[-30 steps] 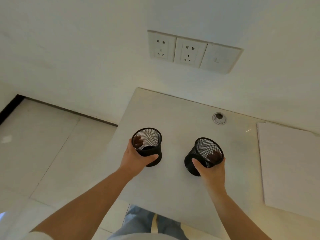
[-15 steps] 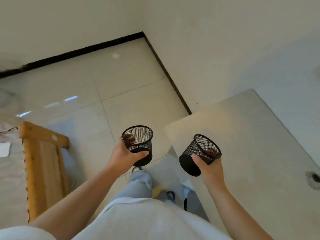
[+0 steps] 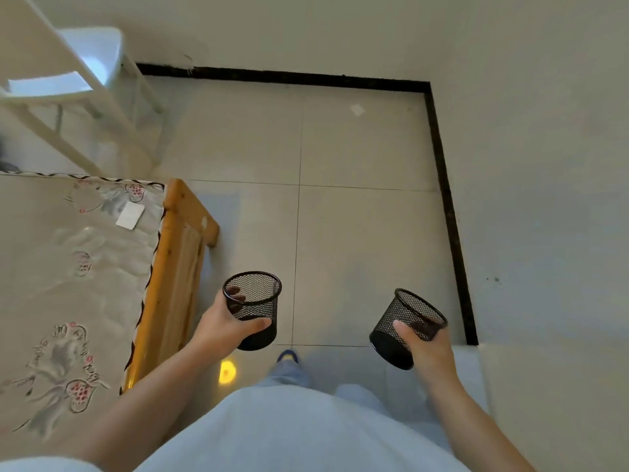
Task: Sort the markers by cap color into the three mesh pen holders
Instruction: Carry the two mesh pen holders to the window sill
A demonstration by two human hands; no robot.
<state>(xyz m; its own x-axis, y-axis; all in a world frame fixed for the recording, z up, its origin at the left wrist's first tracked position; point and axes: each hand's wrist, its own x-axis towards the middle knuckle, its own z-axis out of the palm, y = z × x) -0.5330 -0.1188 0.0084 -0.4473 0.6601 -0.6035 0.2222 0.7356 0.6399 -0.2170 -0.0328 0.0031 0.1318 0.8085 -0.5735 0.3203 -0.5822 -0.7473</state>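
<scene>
One gripped mesh holder point(image 3: 253, 306) per hand point(image 3: 221, 330)

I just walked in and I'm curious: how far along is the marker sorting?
Nothing looks sorted yet. In hand: the left hand grips one empty mesh holder and the right hand grips another, both held above the tiled floor. Left: no markers or third holder are in view, so all sorting remains.

Single head-worn wide-angle view, steeply downward over the person's own torso toward a tiled floor point(image 3: 357, 233).
</scene>
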